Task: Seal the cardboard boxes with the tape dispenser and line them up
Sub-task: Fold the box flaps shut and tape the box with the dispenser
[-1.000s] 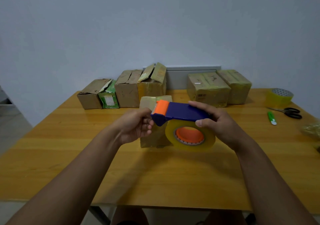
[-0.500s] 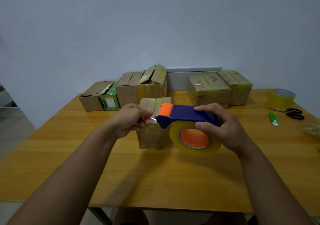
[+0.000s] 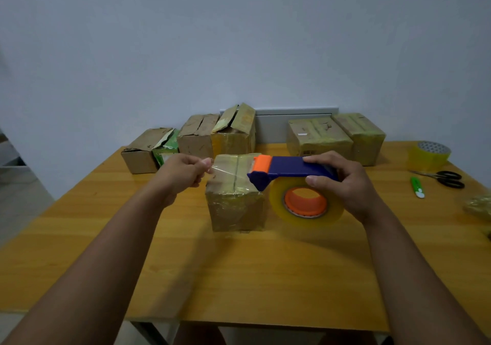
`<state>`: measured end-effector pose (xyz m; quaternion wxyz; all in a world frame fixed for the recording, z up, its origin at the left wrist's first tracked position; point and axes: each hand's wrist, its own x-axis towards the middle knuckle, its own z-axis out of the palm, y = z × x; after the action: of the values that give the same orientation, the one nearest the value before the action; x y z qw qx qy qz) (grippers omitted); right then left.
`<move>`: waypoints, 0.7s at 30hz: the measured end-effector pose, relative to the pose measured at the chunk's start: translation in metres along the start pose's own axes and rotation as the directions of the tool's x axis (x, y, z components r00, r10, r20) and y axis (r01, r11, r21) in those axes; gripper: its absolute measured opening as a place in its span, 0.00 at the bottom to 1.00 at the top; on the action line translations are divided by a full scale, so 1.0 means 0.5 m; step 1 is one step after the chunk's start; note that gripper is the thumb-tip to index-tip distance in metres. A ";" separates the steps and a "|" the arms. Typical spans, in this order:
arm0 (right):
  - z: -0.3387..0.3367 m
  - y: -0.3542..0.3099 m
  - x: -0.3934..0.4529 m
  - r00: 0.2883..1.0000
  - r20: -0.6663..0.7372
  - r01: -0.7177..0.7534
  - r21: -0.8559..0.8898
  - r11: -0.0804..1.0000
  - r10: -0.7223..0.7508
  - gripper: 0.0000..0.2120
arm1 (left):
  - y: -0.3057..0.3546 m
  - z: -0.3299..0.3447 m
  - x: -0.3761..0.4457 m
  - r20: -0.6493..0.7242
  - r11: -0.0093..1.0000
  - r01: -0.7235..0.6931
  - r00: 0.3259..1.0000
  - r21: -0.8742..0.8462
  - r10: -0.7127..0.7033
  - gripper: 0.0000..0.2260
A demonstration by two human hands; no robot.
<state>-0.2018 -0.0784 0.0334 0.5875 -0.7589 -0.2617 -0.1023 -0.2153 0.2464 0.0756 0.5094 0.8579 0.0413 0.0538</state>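
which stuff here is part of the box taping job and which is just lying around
In use: tape dispenser, pulled tape strip, near box, open boxes at back, both hands.
Lying about: spare tape roll, scissors, green cutter.

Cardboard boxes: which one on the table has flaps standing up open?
The yellow-taped box, fourth from the left in the back row, against the wall. Its flaps stick upward, while the other boxes' flaps lie flat or nearly flat.

On the table (image 3: 239,278) I count seven cardboard boxes (image 3: 235,203), one tape dispenser (image 3: 292,185), one spare tape roll (image 3: 429,156), one pair of scissors (image 3: 443,177), one green cutter (image 3: 416,187) and two hands (image 3: 183,174).
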 end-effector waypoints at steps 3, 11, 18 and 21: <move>0.031 0.007 0.012 1.000 0.004 -0.013 0.032 0.999 0.013 0.18 | -0.008 -0.017 0.005 -0.041 0.999 0.004 0.999 0.048 -0.002 0.10; 0.057 0.003 0.012 1.000 -0.008 -0.010 0.052 0.999 0.011 0.22 | -0.035 -0.051 -0.001 -0.024 0.996 -0.007 1.000 0.089 0.009 0.11; 0.034 -0.009 0.005 0.999 0.047 -0.002 -0.036 0.999 0.004 0.21 | -0.054 -0.039 -0.001 0.090 0.976 0.116 0.991 -0.184 -0.101 0.10; 0.036 -0.013 0.000 0.998 0.067 -0.008 -0.067 0.998 0.013 0.22 | -0.067 -0.032 -0.003 0.093 0.970 0.153 0.986 -0.188 -0.138 0.10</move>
<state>-0.2079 -0.0601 0.0334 0.5532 -0.7825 -0.2737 -0.0823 -0.2195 0.2763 0.0535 0.5945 0.8001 0.0784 -0.0140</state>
